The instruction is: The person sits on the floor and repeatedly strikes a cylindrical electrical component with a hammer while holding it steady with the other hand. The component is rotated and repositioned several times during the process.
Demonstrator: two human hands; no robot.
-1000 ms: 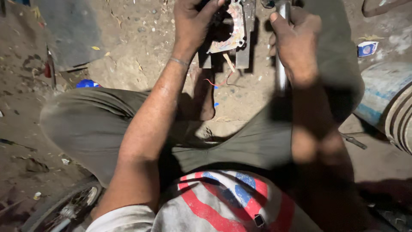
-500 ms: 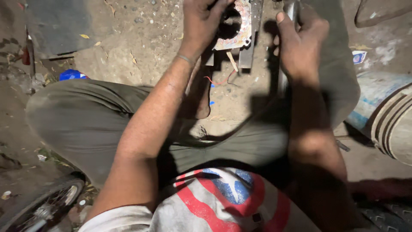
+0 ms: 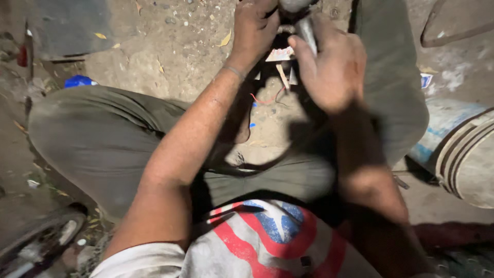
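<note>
Fingers of the right hand [image 3: 334, 67] wrap a metal rod [image 3: 307, 32]; the left hand [image 3: 254, 25] grips a dark metal part [image 3: 282, 54] on the dirt floor [image 3: 175, 46] between the knees. Right of them lies a tipped bucket [image 3: 463, 154], its contents hidden.

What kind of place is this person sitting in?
Probably a rough outdoor repair spot or a street workshop. The person sits on bare dirt ground strewn with pebbles and dry leaves. A wheel with a tyre lies at the lower left, and a worn drum lies on its side at the right.
</note>
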